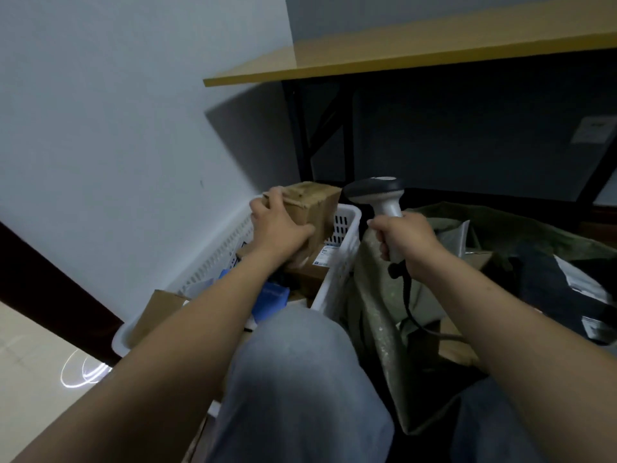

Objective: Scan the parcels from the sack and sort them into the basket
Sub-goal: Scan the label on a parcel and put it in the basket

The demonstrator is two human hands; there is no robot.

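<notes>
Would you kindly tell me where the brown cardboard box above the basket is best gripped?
Probably across its top from the near left, as the left hand does: the cardboard box is a block with flat faces, and the basket wall stands close on its right side.

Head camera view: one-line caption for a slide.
Left hand holds a cardboard parcel over the white basket; right hand grips the scanner by the green sack.

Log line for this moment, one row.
left hand: holds cardboard box over white basket | right hand: grips scanner | sack: open, parcels inside
</notes>
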